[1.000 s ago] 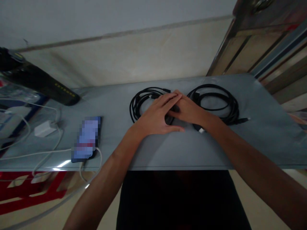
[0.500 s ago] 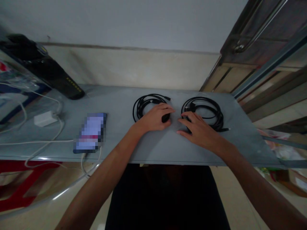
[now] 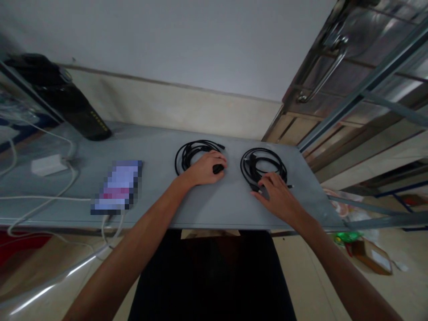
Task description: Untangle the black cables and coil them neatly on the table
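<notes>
Two coiled black cables lie side by side on the grey tabletop. My left hand (image 3: 207,168) rests over the near right side of the left coil (image 3: 183,154), its fingers curled round a thick black cable end (image 3: 218,169) that pokes out between thumb and forefinger. Part of that coil is hidden under the hand. At the near edge of the right coil (image 3: 245,156) is my right hand (image 3: 277,196), thumb and fingers apart. Its thumb lies close to a black connector (image 3: 256,189); whether they touch I cannot tell. Another plug (image 3: 290,186) sticks out at the coil's right.
A phone (image 3: 117,185) with a white cable lies on the left, beside a white charger block (image 3: 49,165). Behind them stands a black bottle (image 3: 78,107). A wall runs along the back, and a metal frame post (image 3: 334,116) rises at the right end.
The view has turned right, so everything sits further left. My right hand has shifted from the right coil's left side to its near edge. My left hand keeps its grip.
</notes>
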